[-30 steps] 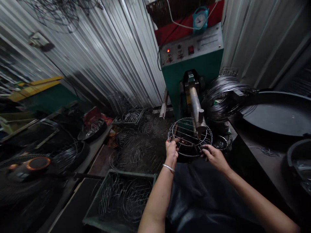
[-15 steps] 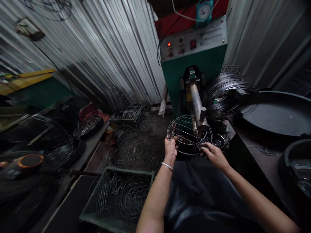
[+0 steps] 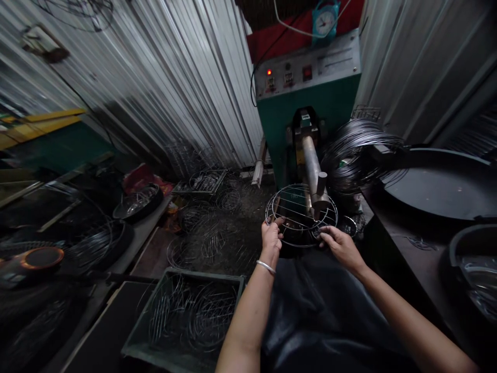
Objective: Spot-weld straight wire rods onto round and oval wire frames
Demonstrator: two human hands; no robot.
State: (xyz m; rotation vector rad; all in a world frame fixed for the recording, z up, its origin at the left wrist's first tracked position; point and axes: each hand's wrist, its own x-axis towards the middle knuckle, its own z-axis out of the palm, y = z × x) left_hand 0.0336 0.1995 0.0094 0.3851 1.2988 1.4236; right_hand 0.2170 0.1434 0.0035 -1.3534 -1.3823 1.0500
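A round wire rack (image 3: 290, 211), made of a double ring with parallel cross wires, is held level in front of me. My left hand (image 3: 272, 240) is closed on its near left rim, and a metal bangle circles that wrist. The fingers of my right hand (image 3: 338, 245) are pinched at the near right rim; whether they also hold a small piece of wire, I cannot tell. Above the rack's right side reaches the thick metal arm (image 3: 311, 158) of a green machine (image 3: 272, 122). The arm's lower tip is close to the wires; contact is unclear.
A green crate (image 3: 130, 339) of wire parts stands at lower left. Loose wire rings (image 3: 215, 243) lie beyond it. To the right are a wire coil (image 3: 359, 147), a wide shallow pan (image 3: 438, 184) and a dark tub (image 3: 452, 259). A blue clock (image 3: 325, 23) sits atop the machine.
The whole view has shifted slightly. Both hands and the wire rack keep nearly the same place under the machine's arm, with both grips unchanged.
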